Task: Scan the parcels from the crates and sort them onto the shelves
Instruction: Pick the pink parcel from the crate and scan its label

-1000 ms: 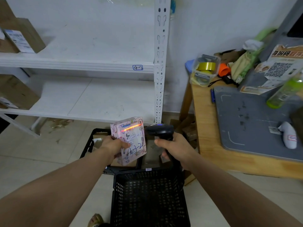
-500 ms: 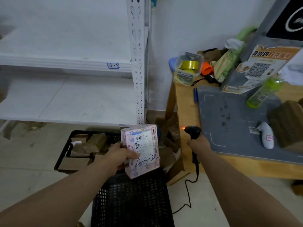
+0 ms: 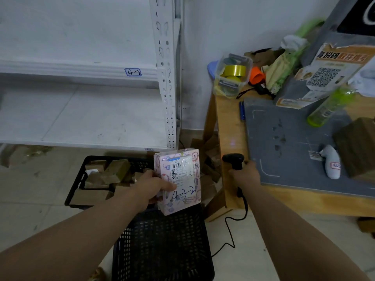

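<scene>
Both forearms are reaching forward and down. The left hand (image 3: 154,187) is holding the pink parcel (image 3: 180,175) upright, its label and the handwritten "4-3-2" facing the camera. The right hand (image 3: 244,175) is stretching to the near left edge of the wooden bench (image 3: 229,122).

The parcel is hanging over the far rim of the near black crate (image 3: 162,246), between the shelf post (image 3: 166,78) and the bench leg, apart from both. A strip of floor is lying open between crate and bench.

The left grip is clamping the parcel's left side, thumb across the front. The right grip is wrapping the black scanner (image 3: 233,160) by its handle.
</scene>
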Action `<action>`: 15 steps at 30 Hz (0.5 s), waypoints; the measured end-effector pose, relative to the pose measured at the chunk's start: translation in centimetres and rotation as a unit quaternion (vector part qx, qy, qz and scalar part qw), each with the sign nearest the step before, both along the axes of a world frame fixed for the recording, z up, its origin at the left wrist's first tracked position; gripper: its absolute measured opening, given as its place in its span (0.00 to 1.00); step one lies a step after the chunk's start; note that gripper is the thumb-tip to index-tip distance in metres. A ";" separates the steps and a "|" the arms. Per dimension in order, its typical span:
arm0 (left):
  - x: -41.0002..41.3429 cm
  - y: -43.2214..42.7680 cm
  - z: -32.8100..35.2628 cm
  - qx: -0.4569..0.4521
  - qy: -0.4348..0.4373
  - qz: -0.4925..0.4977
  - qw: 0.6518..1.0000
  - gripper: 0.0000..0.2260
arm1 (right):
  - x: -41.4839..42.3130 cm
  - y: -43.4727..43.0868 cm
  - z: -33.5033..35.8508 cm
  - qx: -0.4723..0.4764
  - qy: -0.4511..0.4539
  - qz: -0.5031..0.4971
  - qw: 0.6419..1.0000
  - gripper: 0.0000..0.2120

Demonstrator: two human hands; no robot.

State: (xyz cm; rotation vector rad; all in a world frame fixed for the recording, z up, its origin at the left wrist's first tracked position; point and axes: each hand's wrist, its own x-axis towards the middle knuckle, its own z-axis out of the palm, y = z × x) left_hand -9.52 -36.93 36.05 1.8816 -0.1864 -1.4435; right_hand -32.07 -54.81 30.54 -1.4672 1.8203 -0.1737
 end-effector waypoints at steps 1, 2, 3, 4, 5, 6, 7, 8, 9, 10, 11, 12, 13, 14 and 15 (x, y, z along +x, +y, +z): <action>0.1 0.1 0.2 -0.002 0.002 0.003 1.000 0.25 | 0.1 0.3 0.5 -0.028 0.010 -0.001 1.000 0.34; 0.3 0.4 0.3 -0.003 0.003 0.004 1.000 0.25 | 0.3 0.7 1.0 -0.067 0.028 0.005 0.997 0.32; 0.6 0.6 0.4 -0.004 0.002 0.006 1.000 0.24 | 0.5 1.1 1.5 -0.113 0.047 0.013 0.992 0.28; 0.9 0.9 0.5 -0.005 0.000 0.010 1.000 0.24 | 0.9 1.5 2.0 -0.156 0.057 0.024 0.986 0.24; 1.2 1.2 0.7 -0.006 -0.001 0.013 1.000 0.24 | 1.4 1.9 2.6 -0.181 0.047 0.042 0.982 0.21; 1.6 1.6 0.9 -0.009 -0.001 0.014 1.000 0.23 | 2.1 2.3 3.3 -0.177 0.021 0.068 0.982 0.19; 2.0 2.0 1.2 -0.013 0.001 0.016 1.000 0.22 | 3.0 2.9 3.9 -0.150 -0.011 0.102 0.983 0.18; 2.5 2.4 1.4 -0.019 0.005 0.017 1.000 0.20 | 4.0 3.6 4.5 -0.108 -0.038 0.139 0.984 0.17; 2.9 2.9 1.8 -0.025 0.009 0.016 1.000 0.18 | 5.2 4.4 5.2 -0.064 -0.054 0.174 0.981 0.17; 3.4 3.4 2.2 -0.030 0.011 0.015 0.999 0.16 | 6.6 5.2 5.9 -0.031 -0.062 0.200 0.977 0.18; 4.0 4.0 2.6 -0.035 0.011 0.014 0.999 0.17 | 8.0 6.1 6.6 -0.012 -0.070 0.217 0.974 0.19; 4.7 4.5 2.8 -0.041 0.010 0.012 0.999 0.19 | 9.5 6.8 7.3 0.000 -0.085 0.229 0.970 0.22; 5.7 5.1 3.1 -0.047 0.009 0.008 0.999 0.23 | 10.9 7.5 8.0 0.012 -0.107 0.238 0.965 0.24; 6.8 5.8 3.4 -0.056 0.005 0.001 0.998 0.25 | 12.4 8.3 8.9 0.027 -0.130 0.246 0.960 0.25; 8.1 6.6 3.8 -0.067 0.001 -0.005 0.998 0.25 | 13.9 9.0 9.9 0.036 -0.152 0.257 0.954 0.27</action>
